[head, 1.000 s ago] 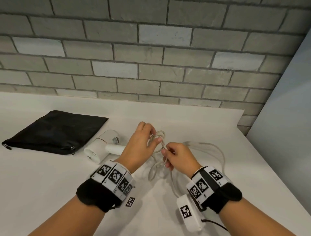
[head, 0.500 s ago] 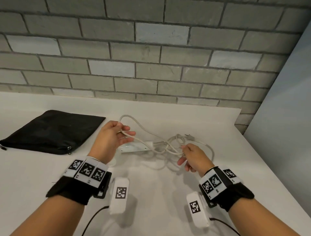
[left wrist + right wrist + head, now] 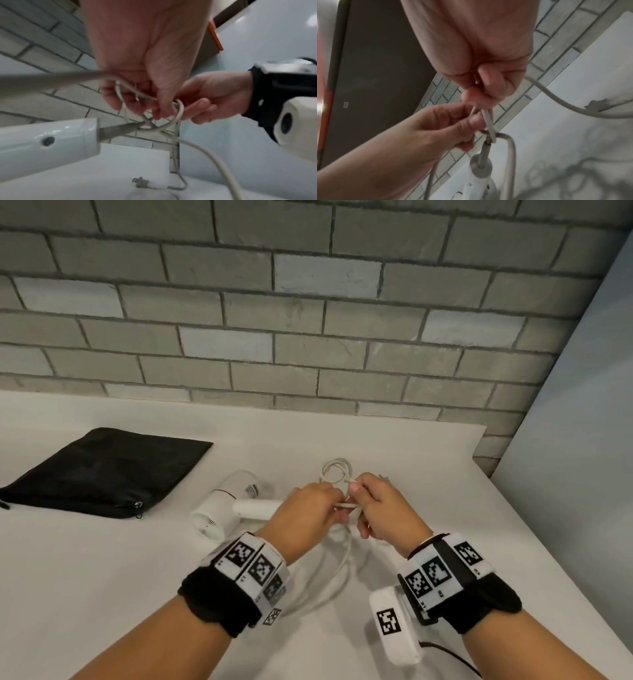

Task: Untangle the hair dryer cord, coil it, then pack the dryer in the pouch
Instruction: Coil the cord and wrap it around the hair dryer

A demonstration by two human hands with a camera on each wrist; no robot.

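The white table (image 3: 102,594) butts its far edge against a grey brick wall (image 3: 308,337). A black pouch (image 3: 102,470) lies flat toward the far left, zipper facing the near edge. Just right of it the white hair dryer (image 3: 226,508) lies on its side, and its plug (image 3: 141,182) rests flat near the far right corner.

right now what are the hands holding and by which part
Both the left hand and the right hand pinch the white cord at its tangled loops, close to the dryer handle.

Both hands, left (image 3: 305,515) & right (image 3: 380,508), raised, nearly touching, fingers curled pinching cord (image 3: 337,474).
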